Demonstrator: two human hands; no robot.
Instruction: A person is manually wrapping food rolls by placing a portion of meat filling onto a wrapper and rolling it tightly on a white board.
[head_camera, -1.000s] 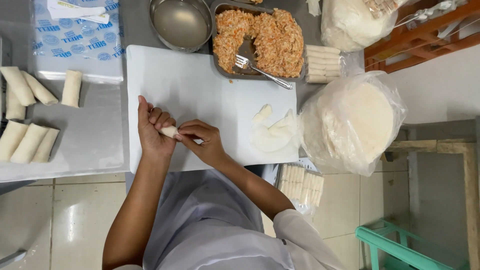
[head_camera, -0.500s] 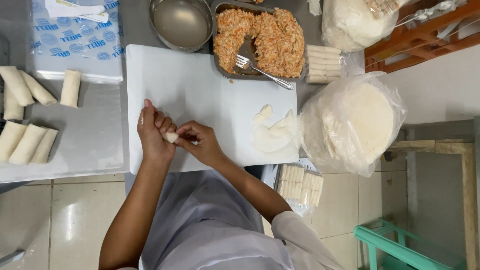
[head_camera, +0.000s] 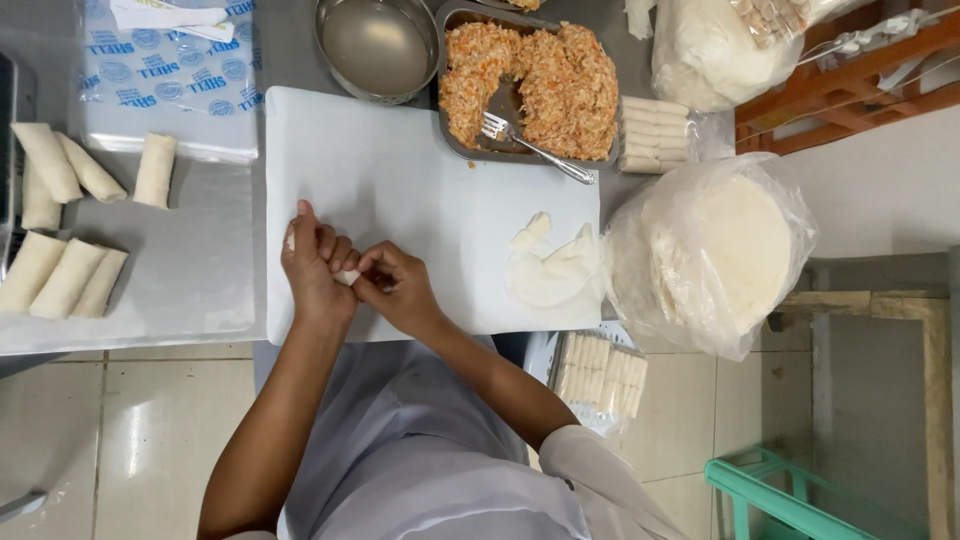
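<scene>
Both hands meet at the near edge of a white, smooth rectangular cutting board (head_camera: 420, 180). The left hand (head_camera: 318, 265) and the right hand (head_camera: 400, 290) are curled around a small pale pastry roll (head_camera: 346, 277), fingers bent tight and closed on it from both sides. Only a short, matte, cream-coloured patch of the roll shows between the knuckles; its full shape cannot be told.

On the board, to the right of the hands and apart from them, lies a limp, crumpled white wrapper sheet (head_camera: 548, 270), soft and folded on itself. Beyond the board's far edge sits a rectangular metal tray (head_camera: 455, 110) of shredded orange-and-cream filling (head_camera: 570, 85), coarse and stringy, with a metal fork (head_camera: 535, 148) resting in it. Beside the tray stands a round steel bowl (head_camera: 375, 45) holding cloudy liquid.

To the right, a clear, wrinkled plastic bag of stacked round white wrappers (head_camera: 715, 250) lies just off the board. To the left, finished pale cylindrical rolls (head_camera: 70, 275) rest on a grey sheet, smooth and evenly wrapped.
</scene>
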